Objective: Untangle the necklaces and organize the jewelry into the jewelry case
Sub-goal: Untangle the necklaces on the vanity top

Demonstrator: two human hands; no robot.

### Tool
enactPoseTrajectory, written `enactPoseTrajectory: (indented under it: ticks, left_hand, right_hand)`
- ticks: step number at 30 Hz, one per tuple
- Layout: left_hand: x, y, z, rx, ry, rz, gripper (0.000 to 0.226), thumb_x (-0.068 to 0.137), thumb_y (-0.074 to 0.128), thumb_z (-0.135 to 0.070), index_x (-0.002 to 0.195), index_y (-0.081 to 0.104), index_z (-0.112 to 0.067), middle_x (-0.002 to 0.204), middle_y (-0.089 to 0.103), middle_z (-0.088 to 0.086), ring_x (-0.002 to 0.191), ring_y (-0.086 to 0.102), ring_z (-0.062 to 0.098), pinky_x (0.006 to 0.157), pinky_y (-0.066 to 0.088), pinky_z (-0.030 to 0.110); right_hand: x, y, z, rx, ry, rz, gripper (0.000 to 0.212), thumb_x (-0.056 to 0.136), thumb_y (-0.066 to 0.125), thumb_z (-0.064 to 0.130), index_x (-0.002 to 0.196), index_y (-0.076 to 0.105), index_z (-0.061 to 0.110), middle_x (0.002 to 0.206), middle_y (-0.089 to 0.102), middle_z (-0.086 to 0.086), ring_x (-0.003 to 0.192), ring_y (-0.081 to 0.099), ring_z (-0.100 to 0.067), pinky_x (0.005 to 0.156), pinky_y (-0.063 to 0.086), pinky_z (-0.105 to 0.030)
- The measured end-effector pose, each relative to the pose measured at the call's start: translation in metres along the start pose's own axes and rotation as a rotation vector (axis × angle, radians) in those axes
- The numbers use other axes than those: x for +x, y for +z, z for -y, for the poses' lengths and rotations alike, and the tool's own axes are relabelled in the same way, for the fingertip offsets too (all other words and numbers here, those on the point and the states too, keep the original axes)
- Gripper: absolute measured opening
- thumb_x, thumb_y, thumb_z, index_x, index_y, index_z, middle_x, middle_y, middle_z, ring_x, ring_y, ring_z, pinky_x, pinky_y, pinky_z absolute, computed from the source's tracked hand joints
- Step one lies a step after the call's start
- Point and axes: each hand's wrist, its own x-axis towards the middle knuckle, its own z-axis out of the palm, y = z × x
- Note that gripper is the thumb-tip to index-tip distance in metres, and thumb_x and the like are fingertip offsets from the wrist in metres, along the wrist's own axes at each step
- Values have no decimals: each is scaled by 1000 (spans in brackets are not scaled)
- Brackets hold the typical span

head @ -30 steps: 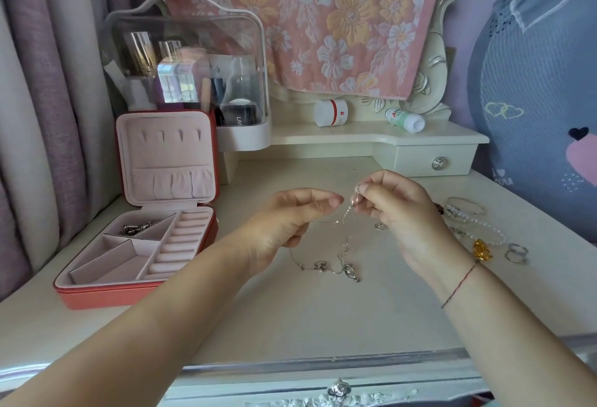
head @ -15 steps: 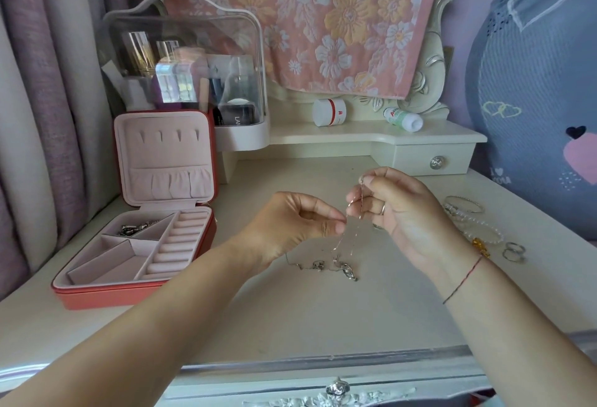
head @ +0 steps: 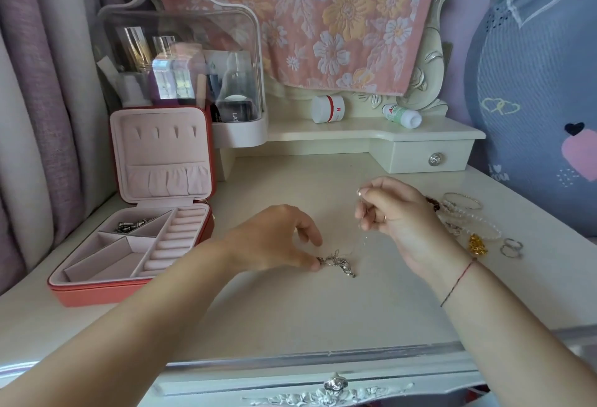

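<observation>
My left hand (head: 277, 238) pinches the necklace knot (head: 339, 265) on the table (head: 290, 316). My right hand (head: 394, 216) pinches one end up high. Bracelets (head: 468, 212) and rings (head: 512, 248) lie right, the case (head: 80, 293) left.

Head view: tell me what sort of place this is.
Probably a bedroom dressing table: a cream vanity top with a carved frame behind it, a clear cosmetics organizer full of makeup, and an open jewelry case in front of that.

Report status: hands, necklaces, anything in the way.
Left hand pinches the tangled necklaces on the table. Right hand holds one chain raised. Jewelry case open at left; nothing blocks it.
</observation>
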Motion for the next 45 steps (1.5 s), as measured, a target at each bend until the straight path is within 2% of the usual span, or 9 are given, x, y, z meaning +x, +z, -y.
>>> enactPoseTrajectory:
  ticks: [11,15,18,20,25,31,38,42,45]
  left_hand:
    - [0,-19,-4,273,-43,-30,4,82,73,-21,85,76,-22,75,59,-14,65,53,0,51,37,8]
    - [-1,-30,-11,25,8,-171,3,84,74,-24,81,74,-22,67,62,-8,51,50,0,49,37,8]
    - [-3,-35,-17,-336,29,-306,9,82,76,-24,77,73,-18,65,62,8,59,49,10,60,40,20]
    - [-5,-38,-24,-565,29,-348,9,82,74,-21,78,70,-14,52,53,-7,51,41,5,55,36,14]
    - [-7,-47,-38,-883,31,-365,7,76,71,-23,72,73,-18,55,32,-5,45,21,7,42,18,16]
    - [-8,-48,-48,-904,74,-303,11,65,72,-31,68,75,-20,55,27,-5,45,19,8,39,17,15]
    - [-7,-45,-49,-883,76,-255,15,66,72,-31,74,74,-19,52,32,-6,46,19,8,39,18,16]
    - [-7,-42,-45,-862,48,-258,15,65,72,-32,74,73,-20,52,27,-6,45,18,8,41,14,18]
    - [-9,-37,-41,-803,8,-244,23,62,74,-35,79,72,-18,52,27,-6,52,13,14,48,10,25]
  right_hand:
    - [0,-3,-23,-587,-86,47,12,86,59,15,76,65,19,47,46,13,44,36,-3,46,29,-16]
    - [-3,-2,-24,-705,-97,81,12,82,63,21,71,67,22,46,47,18,46,40,-2,48,31,-15]
    - [-3,-1,-25,-715,-108,92,12,82,65,22,72,71,21,46,48,17,48,41,-2,49,32,-16]
    - [-4,0,-24,-728,-117,112,12,83,65,22,74,73,20,47,49,17,49,42,-1,48,31,-13]
    - [-8,2,-21,-709,-101,155,13,84,65,21,75,74,23,61,62,15,56,49,2,56,38,-13]
    - [-10,3,-15,-652,-189,124,15,82,66,19,80,73,32,103,59,14,102,55,2,88,36,-13]
    - [-20,14,13,-171,-234,170,28,76,65,43,88,73,20,97,74,-1,93,65,-10,91,47,-21]
    - [-15,14,15,-162,-267,69,6,79,75,23,75,73,20,74,70,4,70,56,-7,70,45,-15]
    - [-14,10,17,-131,-275,41,10,76,75,18,68,70,19,68,66,5,64,52,-5,63,41,-11]
